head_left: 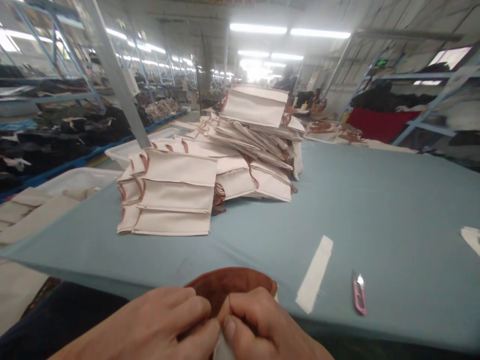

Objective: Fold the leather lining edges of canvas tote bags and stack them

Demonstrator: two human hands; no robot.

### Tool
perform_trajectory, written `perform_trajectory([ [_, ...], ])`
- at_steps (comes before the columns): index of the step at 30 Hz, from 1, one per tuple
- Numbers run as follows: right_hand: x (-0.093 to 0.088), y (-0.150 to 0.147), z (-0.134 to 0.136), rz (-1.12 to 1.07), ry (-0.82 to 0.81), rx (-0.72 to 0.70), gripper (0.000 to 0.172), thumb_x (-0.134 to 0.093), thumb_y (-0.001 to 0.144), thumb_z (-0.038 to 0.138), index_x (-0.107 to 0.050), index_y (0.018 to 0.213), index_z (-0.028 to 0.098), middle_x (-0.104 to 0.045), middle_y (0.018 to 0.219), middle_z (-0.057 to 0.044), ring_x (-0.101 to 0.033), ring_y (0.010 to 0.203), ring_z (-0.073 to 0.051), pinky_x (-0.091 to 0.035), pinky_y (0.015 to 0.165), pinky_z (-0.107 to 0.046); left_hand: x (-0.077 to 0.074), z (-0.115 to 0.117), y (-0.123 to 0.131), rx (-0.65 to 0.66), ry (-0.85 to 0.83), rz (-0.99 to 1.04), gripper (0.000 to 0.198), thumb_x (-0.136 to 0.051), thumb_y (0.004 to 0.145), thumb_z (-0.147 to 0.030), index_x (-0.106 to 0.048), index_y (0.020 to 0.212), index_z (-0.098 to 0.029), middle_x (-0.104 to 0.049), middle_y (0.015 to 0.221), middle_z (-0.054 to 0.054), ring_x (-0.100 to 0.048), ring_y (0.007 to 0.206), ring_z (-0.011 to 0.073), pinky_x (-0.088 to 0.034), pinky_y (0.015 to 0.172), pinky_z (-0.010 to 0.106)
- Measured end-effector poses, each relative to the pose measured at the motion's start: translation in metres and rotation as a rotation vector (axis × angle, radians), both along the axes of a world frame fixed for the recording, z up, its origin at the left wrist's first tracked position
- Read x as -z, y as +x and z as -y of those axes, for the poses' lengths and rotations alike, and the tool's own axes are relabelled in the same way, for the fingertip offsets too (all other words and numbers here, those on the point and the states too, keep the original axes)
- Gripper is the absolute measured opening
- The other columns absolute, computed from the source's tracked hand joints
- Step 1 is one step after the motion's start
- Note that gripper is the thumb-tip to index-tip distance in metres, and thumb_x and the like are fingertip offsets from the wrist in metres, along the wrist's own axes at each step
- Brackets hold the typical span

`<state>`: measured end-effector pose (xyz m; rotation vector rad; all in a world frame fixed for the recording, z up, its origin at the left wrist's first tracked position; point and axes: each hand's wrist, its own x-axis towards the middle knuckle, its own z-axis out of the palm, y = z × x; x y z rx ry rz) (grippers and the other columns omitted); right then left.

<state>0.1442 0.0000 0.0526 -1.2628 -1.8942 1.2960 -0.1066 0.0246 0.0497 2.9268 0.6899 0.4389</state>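
At the near edge of the blue-grey table, my left hand and my right hand are both closed on a brown leather handle loop. A bit of white fabric shows between my thumbs, which pinch together at the loop's base. What hangs below the hands is hidden. Piles of cream canvas bags with brown trim stand ahead of the hands, with a taller heap behind them.
A strip of white tape and pink thread snips lie right of my hands. A white scrap sits at the table's right edge. White bins stand left of the table. Shelving with dark goods lines both sides.
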Motion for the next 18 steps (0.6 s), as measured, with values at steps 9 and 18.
perform_trajectory([
  [9,0.013,-0.027,-0.012,-0.588,-0.407,-0.097,0.069,-0.066,0.085,0.084,-0.044,0.07,0.02,-0.035,0.064,0.007,-0.025,0.059,-0.008,-0.019,0.051,-0.023,-0.015,-0.01,0.008,0.083,0.057,0.197,0.022,-0.045,0.096,-0.004,-0.054,0.094,-0.024,-0.063,0.075,0.0,-0.057,0.058,0.015,-0.037,0.055,0.028],
  [18,-0.005,-0.016,-0.007,-0.379,-0.109,-0.089,0.035,-0.065,0.094,0.039,-0.05,0.069,0.02,-0.041,0.06,0.008,-0.032,0.054,-0.008,-0.024,0.048,-0.021,-0.021,-0.004,0.01,0.039,-0.246,0.429,0.027,-0.045,0.087,-0.004,-0.046,0.103,-0.026,-0.059,0.072,-0.004,-0.055,0.056,0.0135,-0.039,0.056,0.026],
])
